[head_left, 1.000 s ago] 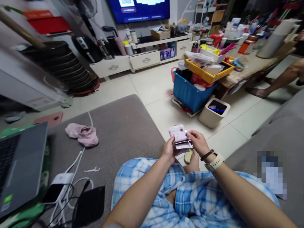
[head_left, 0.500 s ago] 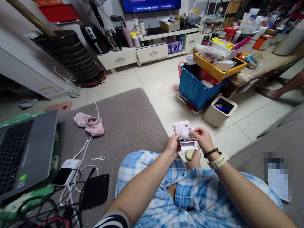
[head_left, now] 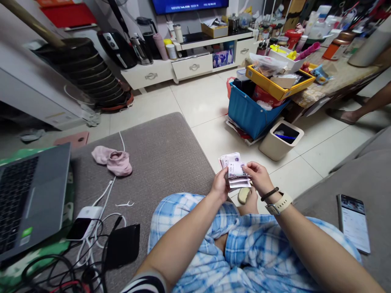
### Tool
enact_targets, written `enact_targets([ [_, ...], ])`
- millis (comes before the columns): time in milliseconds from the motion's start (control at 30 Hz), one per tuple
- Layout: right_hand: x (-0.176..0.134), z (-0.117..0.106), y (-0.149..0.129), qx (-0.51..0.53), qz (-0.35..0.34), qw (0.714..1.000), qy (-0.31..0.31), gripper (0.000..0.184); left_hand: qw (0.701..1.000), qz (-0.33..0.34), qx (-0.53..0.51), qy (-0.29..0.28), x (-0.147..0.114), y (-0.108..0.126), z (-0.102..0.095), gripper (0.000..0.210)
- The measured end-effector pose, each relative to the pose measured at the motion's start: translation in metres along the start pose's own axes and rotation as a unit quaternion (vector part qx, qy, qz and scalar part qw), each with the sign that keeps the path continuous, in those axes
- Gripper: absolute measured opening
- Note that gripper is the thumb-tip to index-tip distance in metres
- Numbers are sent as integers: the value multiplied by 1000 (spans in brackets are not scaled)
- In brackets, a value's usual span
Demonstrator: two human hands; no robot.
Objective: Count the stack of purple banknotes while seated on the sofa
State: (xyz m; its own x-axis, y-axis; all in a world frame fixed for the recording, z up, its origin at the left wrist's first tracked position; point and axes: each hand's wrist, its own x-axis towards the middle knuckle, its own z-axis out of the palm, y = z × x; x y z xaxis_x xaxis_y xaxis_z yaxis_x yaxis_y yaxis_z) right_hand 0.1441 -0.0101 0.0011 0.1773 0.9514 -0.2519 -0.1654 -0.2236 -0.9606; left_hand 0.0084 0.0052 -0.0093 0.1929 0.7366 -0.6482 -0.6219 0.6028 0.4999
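A small stack of pale purple banknotes [head_left: 234, 166] is held above my lap, its edges fanned a little at the bottom and left. My left hand [head_left: 220, 184] is closed around the left side of the stack, thumb on top. At the right edge, my right hand [head_left: 257, 176] pinches the notes between thumb and fingers. A dark bracelet and a pale-strapped watch [head_left: 279, 204] circle my right wrist. Below the notes, my foot and a pale slipper [head_left: 244, 195] partly show.
On the grey sofa to the left lie a laptop [head_left: 36, 195], pink socks [head_left: 112, 160], a black pouch-like item [head_left: 122, 246] and tangled cables. A phone [head_left: 354, 223] rests at the right. Ahead stand a beige bin [head_left: 276, 146] and a blue basket [head_left: 250, 112]. Another person's foot [head_left: 343, 116] shows.
The view has shifted slightly. The top banknote lies flatter and farther left under my left thumb, while both hands keep their hold on the stack.
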Motion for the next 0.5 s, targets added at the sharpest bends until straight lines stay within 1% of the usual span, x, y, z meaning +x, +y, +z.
enact_targets([
  [300, 1, 1, 2, 4, 4, 1000, 0, 38, 1000, 16, 22, -1, 10, -6, -8, 23],
  [500, 0, 2, -1, 6, 2, 1000, 0, 38, 1000, 21, 21, -3, 10, -6, -9, 21],
])
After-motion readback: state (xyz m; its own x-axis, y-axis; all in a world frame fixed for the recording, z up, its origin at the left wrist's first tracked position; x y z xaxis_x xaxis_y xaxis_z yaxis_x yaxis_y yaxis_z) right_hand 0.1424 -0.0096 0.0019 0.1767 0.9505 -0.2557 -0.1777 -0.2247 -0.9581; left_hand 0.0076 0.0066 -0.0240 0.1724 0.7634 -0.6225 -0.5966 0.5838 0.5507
